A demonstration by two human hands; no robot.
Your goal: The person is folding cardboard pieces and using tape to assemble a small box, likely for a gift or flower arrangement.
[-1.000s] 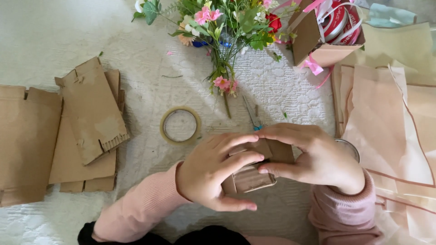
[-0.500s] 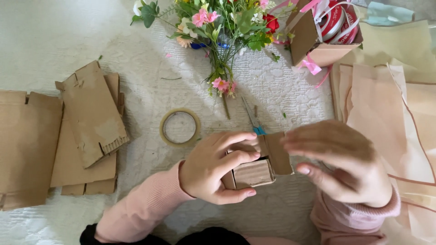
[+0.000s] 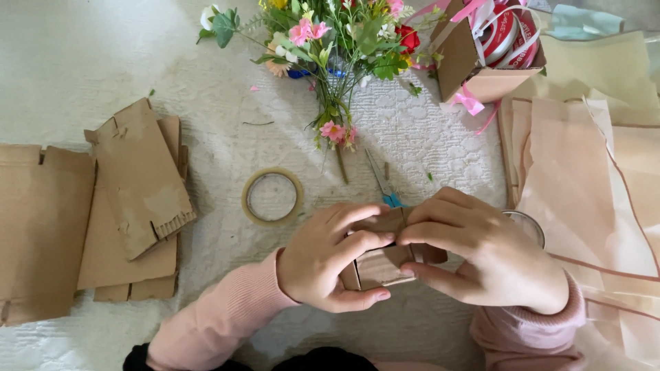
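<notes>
A small brown cardboard box point(image 3: 380, 264) sits between both hands just above the white textured cloth. My left hand point(image 3: 324, 260) wraps its left side, with fingers over the top flap and the thumb underneath. My right hand point(image 3: 489, 253) grips the right side, with fingertips pressing on the top flap and the thumb at the front face. Much of the box is hidden by the fingers. Both sleeves are pink.
A roll of clear tape point(image 3: 272, 196) lies left of the hands. Scissors with blue handles point(image 3: 383, 184) lie behind the box. Flat cardboard pieces point(image 3: 137, 180) are stacked at left. A flower bunch point(image 3: 333, 41), a ribbon box point(image 3: 489, 51) and pink paper sheets point(image 3: 584, 178) fill the back and right.
My right hand had lifted off the box and drawn back to the right half a second ago; it has now returned and closed on the box's flap again.
</notes>
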